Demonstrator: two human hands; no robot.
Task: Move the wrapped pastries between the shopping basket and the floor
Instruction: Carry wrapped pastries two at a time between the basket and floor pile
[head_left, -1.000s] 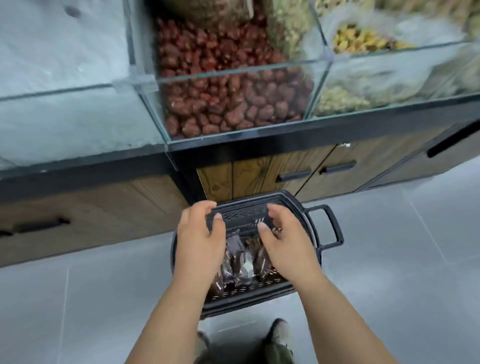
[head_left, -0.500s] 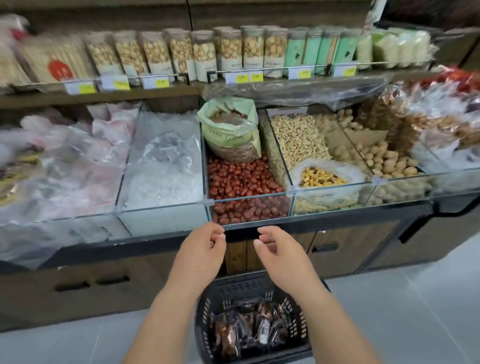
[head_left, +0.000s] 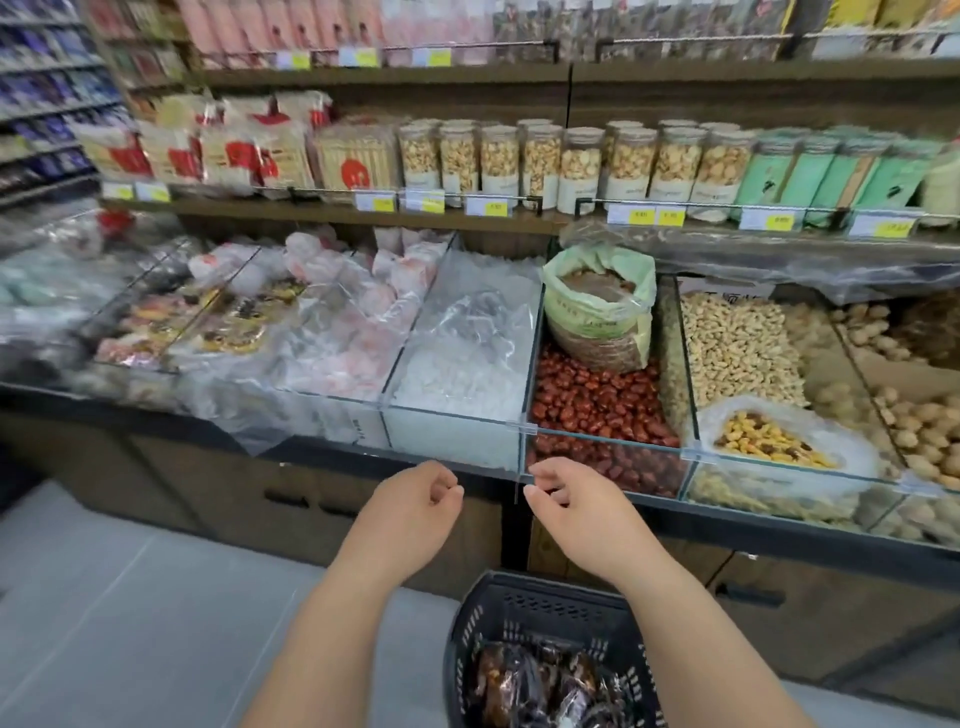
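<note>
Item: dark, glossy plastic-wrapped pastries (head_left: 535, 686), heaped in the black slotted plastic shopping basket (head_left: 524, 592) on the grey tiled floor (head_left: 130, 623).
Bearing: below both hands, closer to the person; the right hand (head_left: 571, 512) is nearer.
Lie: packets jumbled, long axes mixed, heading unreadable.
Left hand (head_left: 410, 512): loosely curled, empty.
Right hand: loosely curled, empty.

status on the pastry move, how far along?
Done: a pile of wrapped pastries lies in the shopping basket. In hand: nothing; left hand and right hand hover empty above it, fingers loosely curled. Left: no pastry shows on the floor, so if the floor is the goal, the whole pile remains; the basket's near part is cut off.
</note>
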